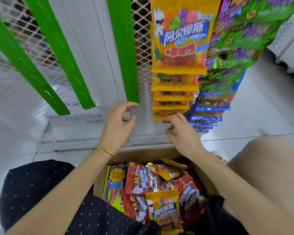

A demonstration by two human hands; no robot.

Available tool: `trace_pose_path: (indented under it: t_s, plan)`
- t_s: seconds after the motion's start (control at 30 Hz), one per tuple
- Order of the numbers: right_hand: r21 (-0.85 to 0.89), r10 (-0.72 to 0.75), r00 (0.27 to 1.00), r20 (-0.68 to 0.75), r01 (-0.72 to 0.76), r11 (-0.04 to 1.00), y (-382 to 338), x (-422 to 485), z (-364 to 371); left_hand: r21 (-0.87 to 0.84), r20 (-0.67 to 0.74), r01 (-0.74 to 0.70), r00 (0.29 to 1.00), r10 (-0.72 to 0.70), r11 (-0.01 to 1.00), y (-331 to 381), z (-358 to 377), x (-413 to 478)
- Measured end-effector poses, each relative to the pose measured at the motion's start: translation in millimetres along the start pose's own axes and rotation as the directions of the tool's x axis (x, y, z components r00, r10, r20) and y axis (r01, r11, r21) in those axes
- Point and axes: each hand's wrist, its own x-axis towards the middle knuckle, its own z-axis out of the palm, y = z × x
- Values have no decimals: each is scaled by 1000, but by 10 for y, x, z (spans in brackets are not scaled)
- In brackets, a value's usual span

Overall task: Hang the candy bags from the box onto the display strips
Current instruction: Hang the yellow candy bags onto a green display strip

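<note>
A cardboard box (pixel 143 154) between my knees holds red, yellow and orange candy bags (pixel 161 192). Three bare green display strips hang on the white mesh wall; the nearest green strip (pixel 124 53) ends just above my left hand (pixel 120 122), whose fingers are loosely curled and hold nothing. A column of orange candy bags (pixel 176 73) hangs to the right of that strip. My right hand (pixel 180 131) is at the lowest orange bag (pixel 161 116), its fingertips at the bag's bottom edge. Whether they pinch the bag is blurred.
Green-purple bags (pixel 241 39) and blue bags (pixel 209 112) hang in a column further right. White mesh panels (pixel 141 48) back the strips. A white tiled floor (pixel 261 107) lies to the right, with a white cabinet (pixel 288 53) at its edge.
</note>
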Motion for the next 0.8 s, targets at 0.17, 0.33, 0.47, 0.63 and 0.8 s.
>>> trace_pose_path:
  t_s: [0.17, 0.33, 0.47, 0.63, 0.8]
  plan:
    - [-43, 149, 817, 557, -150, 988, 377, -275, 902, 84, 158, 171, 970, -183, 982, -390, 57, -284]
    - [-202, 162, 376, 912, 69, 977, 491, -527, 1290, 192, 193, 198, 953, -235, 961, -528, 31, -393]
    - [-266, 209, 295, 932, 168, 949, 647, -624, 1361, 227, 219, 209, 941, -259, 951, -548, 60, -378]
    - [-76, 96, 378, 921, -67, 995, 479, -318, 911, 247, 501, 180, 817, -284, 952, -491, 211, -403]
    - [142, -36, 602, 798, -130, 981, 285, -131, 286, 280, 726, 136, 618, -303, 950, -433, 367, -471]
